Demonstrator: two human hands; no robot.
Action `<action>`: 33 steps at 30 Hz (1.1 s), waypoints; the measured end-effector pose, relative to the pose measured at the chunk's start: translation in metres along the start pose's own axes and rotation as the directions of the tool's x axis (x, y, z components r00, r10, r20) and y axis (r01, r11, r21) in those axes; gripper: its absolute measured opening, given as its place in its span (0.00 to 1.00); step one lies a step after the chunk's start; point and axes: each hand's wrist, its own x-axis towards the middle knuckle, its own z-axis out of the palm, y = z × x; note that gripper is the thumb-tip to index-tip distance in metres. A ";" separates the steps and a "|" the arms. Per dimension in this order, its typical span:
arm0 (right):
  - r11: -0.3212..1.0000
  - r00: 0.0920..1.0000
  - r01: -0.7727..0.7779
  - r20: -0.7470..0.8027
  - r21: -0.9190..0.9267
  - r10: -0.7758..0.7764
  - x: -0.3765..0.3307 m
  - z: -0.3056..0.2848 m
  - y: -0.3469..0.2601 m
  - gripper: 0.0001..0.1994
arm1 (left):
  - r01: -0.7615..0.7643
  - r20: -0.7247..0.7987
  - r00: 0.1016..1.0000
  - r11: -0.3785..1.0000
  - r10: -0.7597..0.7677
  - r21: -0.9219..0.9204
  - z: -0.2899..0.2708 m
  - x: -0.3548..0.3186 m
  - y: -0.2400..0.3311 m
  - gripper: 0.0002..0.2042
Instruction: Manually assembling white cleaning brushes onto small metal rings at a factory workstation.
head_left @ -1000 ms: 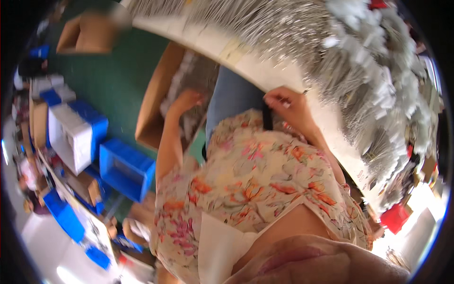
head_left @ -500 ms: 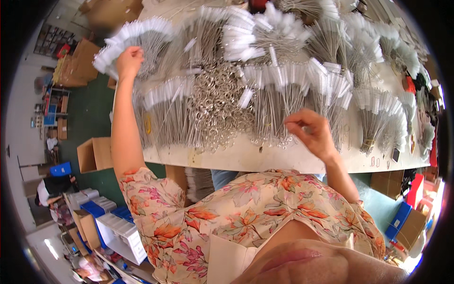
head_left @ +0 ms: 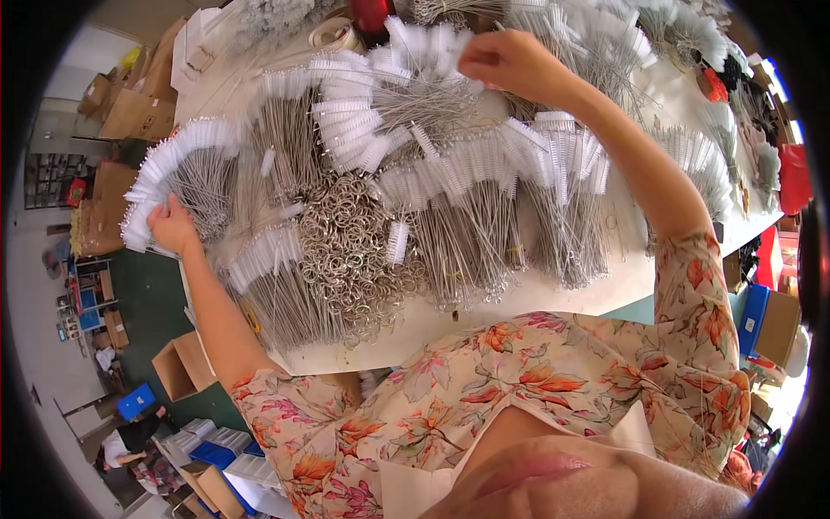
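Brushes [head_left: 192, 164] apparently touched by left hand [head_left: 175, 228], nine o'clock; right hand [head_left: 519, 64] held apart, one o'clock; grips cannot be told. Gathering step judged; light grasp called for.

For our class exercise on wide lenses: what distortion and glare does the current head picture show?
Head view: the table looks bent along its front edge, and black surrounds the picture; head view again: light washes out the lower right rim, and the metal rings glint.

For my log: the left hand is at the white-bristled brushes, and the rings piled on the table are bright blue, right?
No, the rings are silvery, as the head view shows; the left hand is at the white-bristled brushes.
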 end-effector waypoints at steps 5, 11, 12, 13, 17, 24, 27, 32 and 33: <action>0.968 0.983 0.057 0.182 -0.242 -0.013 0.083 0.025 0.044 0.07 | 0.111 0.093 0.992 0.945 -0.086 -0.308 0.008 0.003 -0.007 0.14; 0.978 0.807 0.179 0.584 -0.103 -0.086 0.051 -0.013 0.017 0.08 | 0.193 0.172 0.971 0.968 -0.166 -0.159 -0.022 0.010 -0.011 0.12; 0.972 0.811 0.219 0.571 -0.090 -0.130 0.042 -0.011 0.024 0.10 | 0.113 0.095 0.991 0.977 -0.097 -0.180 -0.025 0.007 -0.003 0.11; 0.964 0.817 0.245 0.556 -0.100 -0.150 0.028 -0.010 0.022 0.12 | 0.030 0.020 0.999 0.981 -0.027 -0.194 -0.026 0.003 0.005 0.11; 0.918 0.806 0.392 0.502 -0.058 -0.313 -0.008 0.002 0.026 0.13 | -0.100 -0.108 0.993 0.764 0.039 -0.638 -0.033 -0.011 0.090 0.05; 0.934 0.903 0.337 0.322 -0.122 -0.284 -0.014 0.013 0.019 0.08 | 0.486 0.701 0.704 0.795 -0.110 -0.363 0.009 -0.043 0.130 0.08; 0.883 0.896 0.422 0.243 -0.206 -0.372 -0.017 0.016 0.019 0.09 | 0.513 0.832 0.547 0.823 -0.092 -0.246 0.024 -0.056 0.111 0.09; 0.740 0.737 0.667 0.222 -0.087 -0.639 -0.016 0.023 0.041 0.09 | 0.611 0.835 0.540 0.730 -0.103 -0.305 0.022 -0.054 0.117 0.07; 0.793 0.788 0.609 0.119 -0.018 -0.604 -0.013 0.020 0.042 0.09 | 0.617 0.839 0.534 0.727 -0.106 -0.301 0.020 -0.052 0.116 0.07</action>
